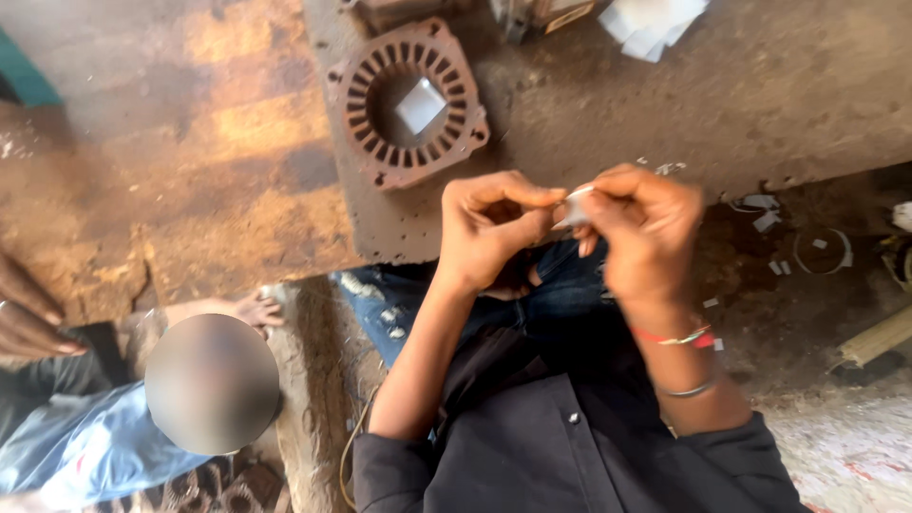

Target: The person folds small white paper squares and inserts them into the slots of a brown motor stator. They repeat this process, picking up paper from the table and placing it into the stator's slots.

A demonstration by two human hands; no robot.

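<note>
My left hand (489,228) and my right hand (641,228) meet in front of my chest, both pinching a small whitish slip of paper (574,204) between fingertips. Beyond them, on a dirty brown board (760,85), lies a rusty round motor stator (408,100) with slots around its bore and a white paper square in its middle. My right wrist wears a red thread and a thin bangle. My lap in dark shirt and jeans is below the hands.
White paper pieces (651,24) lie at the board's far edge, small scraps (765,214) on the ground at right. Another person sits at lower left in blue clothing (66,437), their hand (24,318) at the left edge. A wire loop (825,252) lies right.
</note>
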